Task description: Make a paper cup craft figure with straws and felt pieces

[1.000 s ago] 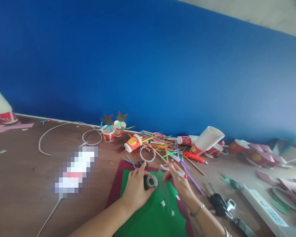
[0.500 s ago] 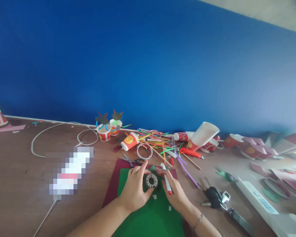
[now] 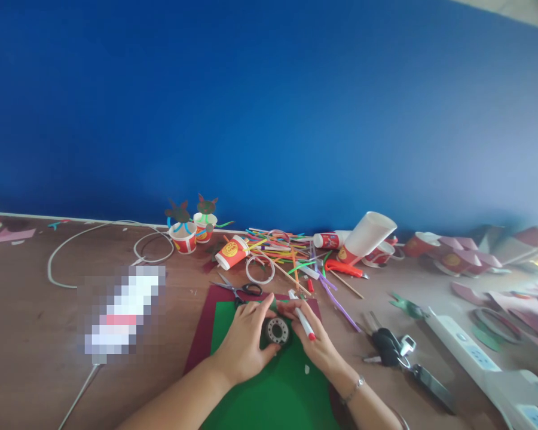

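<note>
My left hand (image 3: 246, 334) is curved round the left side of a dark round object with a pale, hole-dotted ring (image 3: 278, 329) on top; the thumb touches its near edge. The object lies on green paper (image 3: 260, 400), which overlaps a dark red sheet (image 3: 201, 340). A white marker with a red end (image 3: 305, 322) lies slantwise in my right hand (image 3: 318, 343), its white end pointing away and to the left. The right fingertips are at the far side of the round object; their contact is unclear. Scissors (image 3: 240, 291) lie just beyond my left hand.
Beyond the paper lie colourful pipe cleaners (image 3: 287, 254), a tipped paper cup (image 3: 233, 253) and an orange cutter (image 3: 344, 269). Keys (image 3: 388, 346) and a power strip (image 3: 468, 346) are at right. Cups with paper animal heads (image 3: 183, 239) stand by the blue wall (image 3: 251, 119).
The view has shifted slightly. My right fingers have moved in toward the far side of the round object, and the marker tilts a little more. A white scrap near the left thumb is out of sight.
</note>
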Available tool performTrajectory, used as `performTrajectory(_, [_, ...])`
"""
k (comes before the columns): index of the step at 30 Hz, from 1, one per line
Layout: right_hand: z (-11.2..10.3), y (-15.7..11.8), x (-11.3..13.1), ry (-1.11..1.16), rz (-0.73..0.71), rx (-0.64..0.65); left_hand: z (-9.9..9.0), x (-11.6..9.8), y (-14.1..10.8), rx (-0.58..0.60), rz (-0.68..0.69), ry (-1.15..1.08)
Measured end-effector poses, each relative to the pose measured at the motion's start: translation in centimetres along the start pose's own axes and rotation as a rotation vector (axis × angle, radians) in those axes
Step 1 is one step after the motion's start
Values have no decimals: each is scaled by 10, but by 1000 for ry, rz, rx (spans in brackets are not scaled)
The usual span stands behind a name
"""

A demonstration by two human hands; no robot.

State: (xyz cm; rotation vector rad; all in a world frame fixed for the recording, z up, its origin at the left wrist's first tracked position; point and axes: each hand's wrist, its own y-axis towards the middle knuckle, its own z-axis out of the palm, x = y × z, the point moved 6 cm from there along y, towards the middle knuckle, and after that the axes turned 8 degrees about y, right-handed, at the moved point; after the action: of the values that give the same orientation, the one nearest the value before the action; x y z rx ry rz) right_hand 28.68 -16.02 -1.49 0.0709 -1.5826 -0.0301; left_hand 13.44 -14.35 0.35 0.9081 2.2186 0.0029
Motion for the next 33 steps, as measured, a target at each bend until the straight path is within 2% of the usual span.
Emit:
performTrajectory(9, [1, 0, 5, -37, -42, 28, 1, 1, 0, 27, 0, 9])
performTrajectory(18, [1, 1, 3, -87, 7, 47, 4, 1, -1, 70, -14, 13])
performTrajectory(28, [-5, 1, 6, -164, 98, 125, 9, 7, -4, 130, -104, 31])
performTrajectory(33, [-8, -2, 8, -223, 63, 154, 9, 8, -5, 128, -84, 74])
